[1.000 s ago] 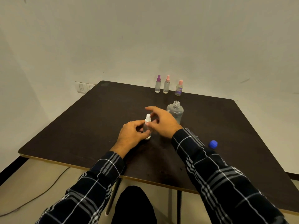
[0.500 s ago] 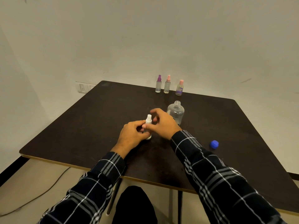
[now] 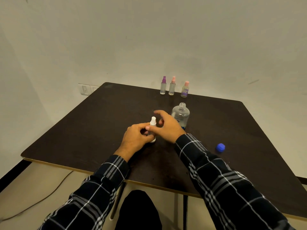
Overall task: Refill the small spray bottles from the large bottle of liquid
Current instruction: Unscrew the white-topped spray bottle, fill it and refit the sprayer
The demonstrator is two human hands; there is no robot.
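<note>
A small spray bottle with a white head stands on the dark table, just left of centre. My left hand grips its body from the left. My right hand is at its neck. The thumb touches the collar while the fingers are spread and lifted, the forefinger blurred. Behind my right hand stands the large clear bottle, uncapped, with little liquid at the bottom. Its blue cap lies on the table to the right.
Three small spray bottles stand in a row at the table's far edge: a purple-topped one, a pink-topped one and a pink-topped one with a purple label. A wall socket and a floor cable are at the left.
My right hand's fingers closed round the spray head half a second ago and have now spread and lifted again. The left hand and the bottle have stayed in place.
</note>
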